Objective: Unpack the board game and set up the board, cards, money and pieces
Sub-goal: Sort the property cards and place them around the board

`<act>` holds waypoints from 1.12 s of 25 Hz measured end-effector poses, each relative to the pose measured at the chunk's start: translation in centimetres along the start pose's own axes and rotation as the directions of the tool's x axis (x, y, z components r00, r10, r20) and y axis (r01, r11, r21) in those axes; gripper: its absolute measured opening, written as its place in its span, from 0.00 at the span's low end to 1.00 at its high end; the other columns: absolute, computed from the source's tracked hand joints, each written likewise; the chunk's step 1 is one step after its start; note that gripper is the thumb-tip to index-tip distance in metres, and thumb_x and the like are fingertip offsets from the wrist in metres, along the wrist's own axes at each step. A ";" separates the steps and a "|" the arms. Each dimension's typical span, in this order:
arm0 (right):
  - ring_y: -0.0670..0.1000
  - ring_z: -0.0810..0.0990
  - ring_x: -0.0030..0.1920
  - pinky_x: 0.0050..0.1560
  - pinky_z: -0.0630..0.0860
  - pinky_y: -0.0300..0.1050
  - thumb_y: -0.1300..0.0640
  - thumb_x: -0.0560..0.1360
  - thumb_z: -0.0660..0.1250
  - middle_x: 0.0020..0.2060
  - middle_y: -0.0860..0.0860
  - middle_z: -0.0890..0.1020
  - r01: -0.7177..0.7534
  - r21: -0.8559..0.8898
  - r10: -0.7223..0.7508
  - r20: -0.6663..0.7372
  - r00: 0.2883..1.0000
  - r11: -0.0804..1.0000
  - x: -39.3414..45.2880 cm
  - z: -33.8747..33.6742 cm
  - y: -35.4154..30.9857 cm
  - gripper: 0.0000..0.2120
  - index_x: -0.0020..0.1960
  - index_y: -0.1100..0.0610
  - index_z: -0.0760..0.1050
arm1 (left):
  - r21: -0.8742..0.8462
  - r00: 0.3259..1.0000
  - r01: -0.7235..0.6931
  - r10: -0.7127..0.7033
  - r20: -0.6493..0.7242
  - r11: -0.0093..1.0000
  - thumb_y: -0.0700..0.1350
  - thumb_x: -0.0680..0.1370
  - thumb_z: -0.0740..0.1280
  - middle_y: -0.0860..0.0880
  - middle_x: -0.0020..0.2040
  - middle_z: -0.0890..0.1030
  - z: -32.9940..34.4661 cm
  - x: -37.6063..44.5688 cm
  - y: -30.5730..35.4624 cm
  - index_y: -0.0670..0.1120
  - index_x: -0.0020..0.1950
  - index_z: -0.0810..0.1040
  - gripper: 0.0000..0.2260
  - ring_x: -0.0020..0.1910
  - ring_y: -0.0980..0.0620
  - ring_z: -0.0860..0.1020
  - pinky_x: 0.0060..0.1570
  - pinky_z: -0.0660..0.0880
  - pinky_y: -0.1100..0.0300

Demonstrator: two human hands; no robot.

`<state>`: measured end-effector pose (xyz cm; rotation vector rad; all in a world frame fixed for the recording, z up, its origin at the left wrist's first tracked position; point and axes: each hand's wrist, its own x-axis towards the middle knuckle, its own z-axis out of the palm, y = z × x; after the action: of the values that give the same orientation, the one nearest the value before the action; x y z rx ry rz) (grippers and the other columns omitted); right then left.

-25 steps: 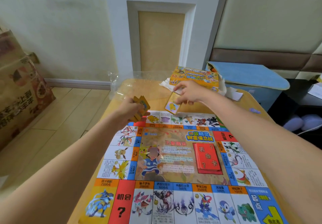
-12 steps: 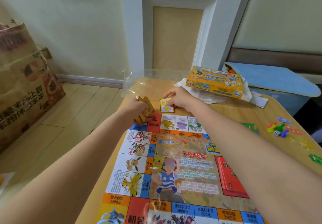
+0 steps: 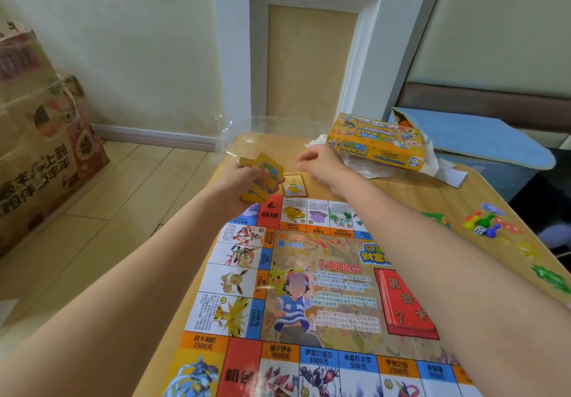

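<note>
The wooden tabletop (image 3: 463, 201) fills most of the view, with pale plank floor to its left. A large printed cardboard carton (image 3: 37, 137) stands on the floor at the far left, near the wall. Spread flat over the near part of the tabletop is the game board (image 3: 309, 288), its border squares showing cartoon creatures and prices, and its middle a drawn figure and a red panel with a question mark. Beyond the tabletop on the right stands a blue box with a blue lid (image 3: 475, 140). The yellow game box (image 3: 375, 141) lies at the far edge of the tabletop on crumpled white paper (image 3: 445, 171), and a sheet of clear plastic wrap (image 3: 244, 137) lies beside it at the far left corner.

The left hand (image 3: 247, 180) reaches over the board's far left corner and grips a fanned stack of yellow cards (image 3: 265, 177). The right hand (image 3: 321, 163) hovers above the tabletop just beyond the board, holding nothing, its fingers loosely curled. A single card (image 3: 295, 185) lies face up on the wood between the two hands, just beside the board's far edge and close to the left hand's stack. Near the right edge sits a small cluster of coloured pawns (image 3: 483, 222) with a white die (image 3: 479, 230) touching them. Green and yellow tokens lie scattered further along that edge, too blurred to identify.
</note>
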<state>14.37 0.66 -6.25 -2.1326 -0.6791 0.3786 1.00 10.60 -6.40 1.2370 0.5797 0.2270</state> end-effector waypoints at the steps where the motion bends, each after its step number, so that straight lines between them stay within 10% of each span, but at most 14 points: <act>1: 0.47 0.71 0.39 0.36 0.69 0.37 0.61 0.76 0.65 0.38 0.49 0.74 -0.009 0.177 0.009 0.006 1.000 0.984 -0.6 -0.6 -0.5 0.06 0.50 0.62 0.77 | -0.038 0.999 0.009 -0.008 0.044 0.999 0.33 0.78 0.61 0.39 0.46 0.80 0.2 -0.3 -0.1 0.38 0.50 0.73 0.04 0.38 0.48 0.82 0.37 0.79 0.60; 3: 0.48 0.73 0.36 0.35 0.70 0.37 0.57 0.77 0.64 0.36 0.52 0.75 -0.087 0.454 0.009 0.171 0.985 0.887 -2.4 -2.2 -1.5 0.09 0.48 0.64 0.76 | -0.076 0.996 0.026 -0.020 0.083 0.997 0.34 0.77 0.63 0.40 0.42 0.82 0.8 -0.9 -0.3 0.37 0.47 0.75 0.02 0.34 0.50 0.82 0.34 0.79 0.62; 6: 0.46 0.75 0.31 0.29 0.72 0.34 0.65 0.72 0.69 0.34 0.54 0.77 -0.057 0.390 -0.051 0.261 0.964 0.919 -5.3 -3.9 -2.1 0.06 0.46 0.62 0.74 | -0.112 0.993 0.029 -0.015 0.119 0.993 0.37 0.77 0.64 0.45 0.34 0.83 2.0 -2.2 0.1 0.39 0.45 0.77 0.03 0.31 0.52 0.82 0.33 0.79 0.63; 11: 0.47 0.74 0.31 0.29 0.73 0.32 0.69 0.70 0.70 0.34 0.53 0.77 0.044 0.371 -0.108 0.154 0.982 0.928 -7.7 -6.5 -2.0 0.08 0.46 0.61 0.75 | -0.230 0.976 0.104 -0.054 0.212 0.968 0.42 0.80 0.59 0.43 0.36 0.84 2.6 -4.5 0.9 0.40 0.49 0.76 0.08 0.32 0.49 0.83 0.34 0.80 0.60; 13: 0.45 0.74 0.32 0.32 0.72 0.32 0.67 0.71 0.70 0.34 0.50 0.77 0.201 0.293 -0.175 -0.111 0.978 0.935 -8.1 -7.2 -1.9 0.06 0.47 0.62 0.77 | -0.199 0.973 0.131 -0.088 0.212 0.971 0.41 0.80 0.58 0.41 0.39 0.84 2.5 -4.9 1.0 0.38 0.52 0.74 0.09 0.35 0.48 0.83 0.38 0.80 0.58; 15: 0.42 0.72 0.34 0.36 0.69 0.29 0.65 0.70 0.71 0.34 0.46 0.76 0.459 0.022 -0.423 -0.352 0.835 0.888 -8.9 -6.9 -1.7 0.03 0.43 0.59 0.79 | -0.178 0.971 0.162 -0.125 0.204 0.971 0.40 0.81 0.57 0.39 0.40 0.84 2.7 -5.2 0.9 0.36 0.55 0.73 0.09 0.36 0.46 0.84 0.40 0.80 0.58; 18: 0.45 0.71 0.38 0.42 0.66 0.32 0.62 0.68 0.73 0.38 0.49 0.75 0.706 -0.390 -0.787 -0.087 0.611 0.591 -10.8 -5.2 -0.2 0.01 0.39 0.59 0.81 | -0.204 0.982 0.116 -0.082 0.170 0.972 0.39 0.79 0.59 0.41 0.36 0.82 3.5 -6.1 1.1 0.38 0.46 0.75 0.08 0.30 0.50 0.82 0.30 0.79 0.63; 22: 0.47 0.72 0.45 0.42 0.67 0.28 0.60 0.68 0.74 0.45 0.48 0.74 0.660 -0.259 -0.668 0.071 0.741 0.705 -12.1 -5.3 0.4 0.05 0.44 0.56 0.84 | -0.077 0.995 0.027 -0.019 0.102 0.997 0.35 0.75 0.65 0.44 0.31 0.81 3.2 -6.6 1.0 0.38 0.45 0.75 0.01 0.26 0.52 0.80 0.26 0.77 0.64; 25: 0.45 0.76 0.38 0.39 0.76 0.34 0.60 0.73 0.70 0.44 0.51 0.77 0.399 0.130 -0.382 -0.138 0.914 0.908 -12.4 -6.4 -1.4 0.06 0.47 0.62 0.80 | -0.045 0.994 0.025 -0.019 0.109 0.999 0.35 0.75 0.66 0.43 0.35 0.83 2.9 -6.6 1.2 0.38 0.49 0.75 0.04 0.30 0.50 0.82 0.33 0.80 0.59; 28: 0.49 0.78 0.34 0.36 0.78 0.37 0.61 0.76 0.66 0.37 0.55 0.79 0.153 0.381 -0.152 -0.032 0.988 0.912 -12.5 -6.8 -2.4 0.08 0.53 0.65 0.75 | -0.082 0.990 0.008 0.004 0.142 0.997 0.34 0.76 0.64 0.44 0.33 0.83 3.3 -7.0 1.5 0.38 0.43 0.77 0.04 0.29 0.50 0.82 0.30 0.80 0.59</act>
<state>6.77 -9.90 0.11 -1.6972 -0.7022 0.3893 -2.90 5.12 -2.25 1.1619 0.4441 0.1582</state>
